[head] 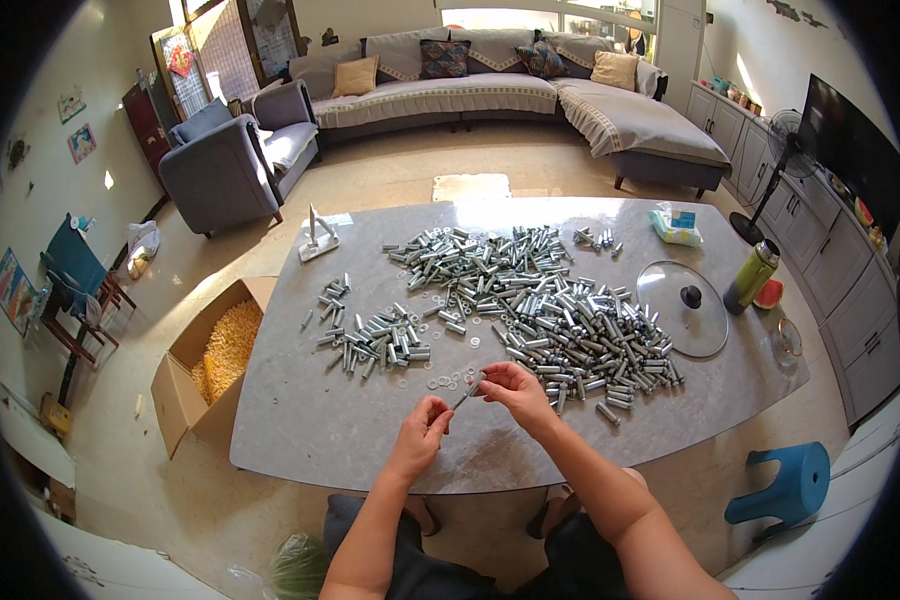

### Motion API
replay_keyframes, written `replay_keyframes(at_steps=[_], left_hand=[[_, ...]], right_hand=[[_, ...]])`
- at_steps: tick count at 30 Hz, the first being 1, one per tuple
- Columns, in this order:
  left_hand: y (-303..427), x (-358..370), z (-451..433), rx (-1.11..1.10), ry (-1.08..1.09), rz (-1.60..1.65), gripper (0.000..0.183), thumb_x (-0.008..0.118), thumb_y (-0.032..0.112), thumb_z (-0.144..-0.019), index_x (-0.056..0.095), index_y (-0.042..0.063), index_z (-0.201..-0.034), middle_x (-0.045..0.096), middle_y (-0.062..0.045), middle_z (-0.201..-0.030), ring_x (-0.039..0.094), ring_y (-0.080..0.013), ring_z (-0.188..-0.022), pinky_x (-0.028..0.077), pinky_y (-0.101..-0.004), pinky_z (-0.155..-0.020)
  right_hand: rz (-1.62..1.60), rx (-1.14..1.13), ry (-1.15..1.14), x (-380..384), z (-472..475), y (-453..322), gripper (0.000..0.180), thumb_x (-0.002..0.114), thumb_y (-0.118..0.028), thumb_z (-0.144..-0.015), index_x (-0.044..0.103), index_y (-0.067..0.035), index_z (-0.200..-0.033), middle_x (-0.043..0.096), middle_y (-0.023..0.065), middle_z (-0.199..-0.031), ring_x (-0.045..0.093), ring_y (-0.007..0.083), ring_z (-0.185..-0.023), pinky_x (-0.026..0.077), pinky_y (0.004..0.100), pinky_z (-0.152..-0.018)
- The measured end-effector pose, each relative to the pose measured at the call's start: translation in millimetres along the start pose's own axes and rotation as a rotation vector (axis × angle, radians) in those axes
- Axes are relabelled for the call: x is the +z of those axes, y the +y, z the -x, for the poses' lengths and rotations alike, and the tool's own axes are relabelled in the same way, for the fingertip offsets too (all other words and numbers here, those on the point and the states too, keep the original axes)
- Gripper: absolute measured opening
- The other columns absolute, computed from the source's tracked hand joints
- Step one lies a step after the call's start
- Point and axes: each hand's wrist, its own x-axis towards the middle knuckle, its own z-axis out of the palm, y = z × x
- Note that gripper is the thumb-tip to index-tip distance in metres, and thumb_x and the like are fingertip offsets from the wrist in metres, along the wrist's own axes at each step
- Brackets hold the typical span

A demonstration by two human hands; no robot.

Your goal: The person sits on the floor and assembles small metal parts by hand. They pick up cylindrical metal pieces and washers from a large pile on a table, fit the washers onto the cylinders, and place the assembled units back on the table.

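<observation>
My left hand and my right hand meet above the near part of a grey table. Between them they hold a thin metal bolt, slanting up to the right; the left fingers pinch its lower end and the right fingers its upper end. Whether a washer or sleeve is on it is too small to tell. Just beyond lie several flat washers. A big heap of metal expansion bolts spreads to the right of my right hand. Loose metal sleeves lie further left, and another pile lies behind.
On the table stand a glass lid, a green bottle, a wipes packet and a white stand. A cardboard box of yellow kernels is at the left. A blue stool stands at the right.
</observation>
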Motion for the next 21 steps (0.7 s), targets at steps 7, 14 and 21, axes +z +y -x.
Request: replay_keyframes(at_steps=[7, 14, 21], left_hand=[[-9, 1, -3, -0.075, 0.037, 0.286, 0.012, 0.052, 0.009, -0.089, 0.050, 0.000, -0.097, 0.060, -0.007, -0.073, 0.055, -0.0106, -0.059, 0.048, -0.0238, -0.051], [-13, 1, -6, -0.276, 0.074, 0.657, 0.035, 0.051, 0.009, -0.090, 0.040, -0.003, -0.121, 0.060, -0.021, -0.104, 0.063, -0.0281, -0.090, 0.055, -0.0322, -0.071], [-12, 1, -4, -0.276, 0.065, 0.681, 0.039, 0.051, 0.008, -0.089, 0.040, -0.002, -0.125, 0.059, -0.019, -0.109, 0.062, -0.0281, -0.094, 0.053, -0.0313, -0.077]], right_hand=[[-0.019, -0.018, -0.083, 5, 0, 10, 0.023, 0.061, -0.009, -0.085, 0.050, -0.003, -0.104, 0.062, 0.0067, -0.098, 0.062, 0.0161, -0.088, 0.047, 0.0259, -0.073], [-0.047, -0.030, -0.063, 16, 4, 17, 0.023, 0.061, -0.006, -0.084, 0.050, -0.002, -0.103, 0.061, 0.0064, -0.096, 0.062, 0.0156, -0.088, 0.048, 0.0259, -0.073], [0.022, -0.059, -0.010, 20, 4, 20, 0.023, 0.063, -0.006, -0.083, 0.051, -0.002, -0.102, 0.062, 0.0063, -0.095, 0.060, 0.0134, -0.087, 0.048, 0.0256, -0.075]])
